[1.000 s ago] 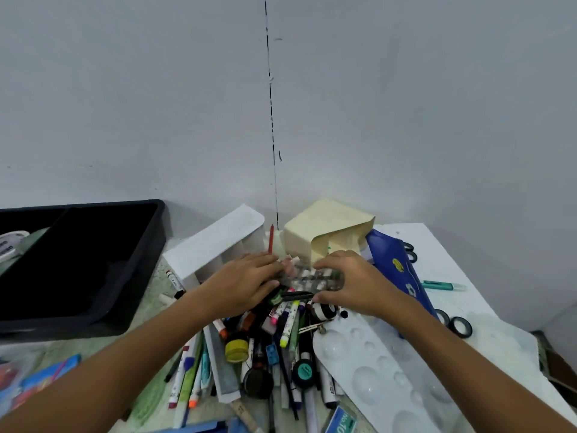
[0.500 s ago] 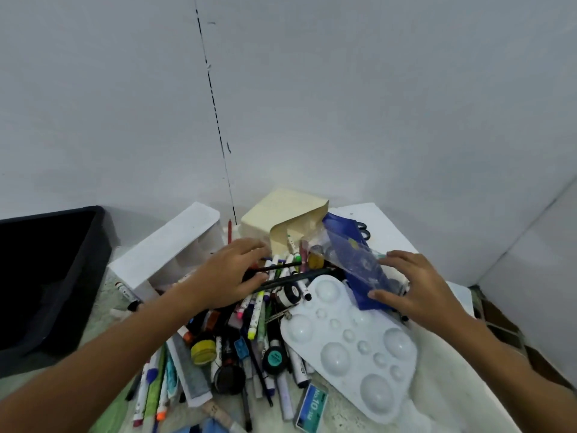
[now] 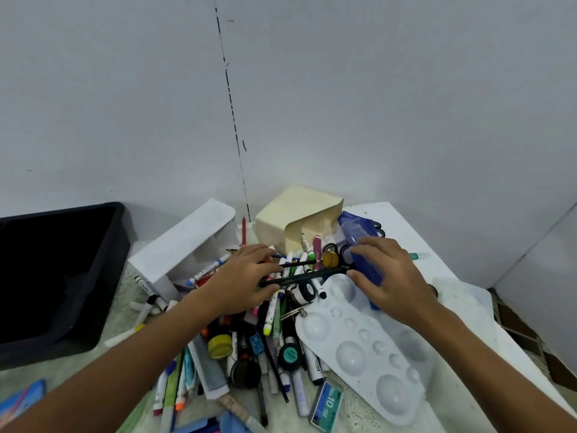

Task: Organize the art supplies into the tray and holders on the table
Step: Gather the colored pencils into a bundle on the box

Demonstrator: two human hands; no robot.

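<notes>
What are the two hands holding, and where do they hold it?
The left hand grips thin black pencils at their left end. The right hand holds the blue pouch around its middle.

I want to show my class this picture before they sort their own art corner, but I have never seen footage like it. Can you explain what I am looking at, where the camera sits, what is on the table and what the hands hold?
There is no machine here: a person wears a camera on the head, so the one view looks forward and down at their own two bare arms. The left hand is curled around thin black pencils on top of a heap of markers, pens and small paint pots. The right hand has its grip on a blue pouch, fingers over it and thumb at its near side. Near that hand lies a white paint palette with round wells. Behind the heap stand a white holder and a cream holder, and at far left a black tray. A small staples box lies at the near edge.
</notes>
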